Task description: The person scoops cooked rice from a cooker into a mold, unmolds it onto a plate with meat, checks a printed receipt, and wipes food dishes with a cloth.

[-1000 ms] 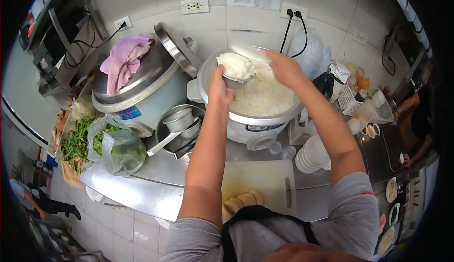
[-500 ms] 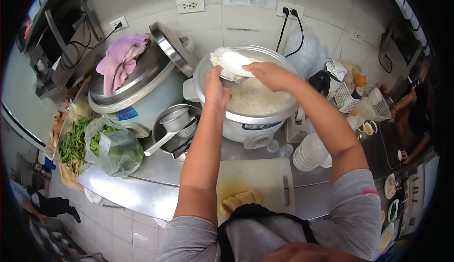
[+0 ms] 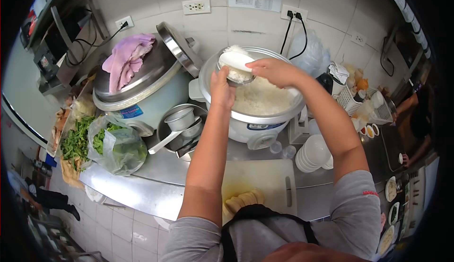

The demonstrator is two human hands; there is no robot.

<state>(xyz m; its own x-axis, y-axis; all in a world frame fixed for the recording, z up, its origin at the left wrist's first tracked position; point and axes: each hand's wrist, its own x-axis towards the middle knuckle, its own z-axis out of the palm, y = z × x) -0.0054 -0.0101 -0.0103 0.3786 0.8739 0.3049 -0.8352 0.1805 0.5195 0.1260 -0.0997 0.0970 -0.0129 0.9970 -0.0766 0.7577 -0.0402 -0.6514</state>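
Over the open rice cooker [image 3: 227, 124], my left hand [image 3: 222, 91] is closed around a small metal bowl [image 3: 242, 82] heaped with white rice. My right hand [image 3: 274, 72] grips a white rice paddle [image 3: 236, 60] by its handle, and the paddle's blade lies across the rice in the bowl. Below the bowl, cooked rice [image 3: 265, 99] fills the cooker. My left fingers are partly hidden behind the bowl.
Left of the cooker stand another large cooker [image 3: 156, 96] with a pink cloth [image 3: 126, 58] on its lid, a pot of saucepans [image 3: 179, 119] and bagged greens [image 3: 116, 146]. Stacked white bowls [image 3: 312, 153] and a cutting board [image 3: 265, 174] are nearer me. Another person's hand [image 3: 407, 160] is at far right.
The bowl has turned in my left hand so more of its rice faces me. The paddle has shifted over the rice with my right hand. The view has moved slightly.
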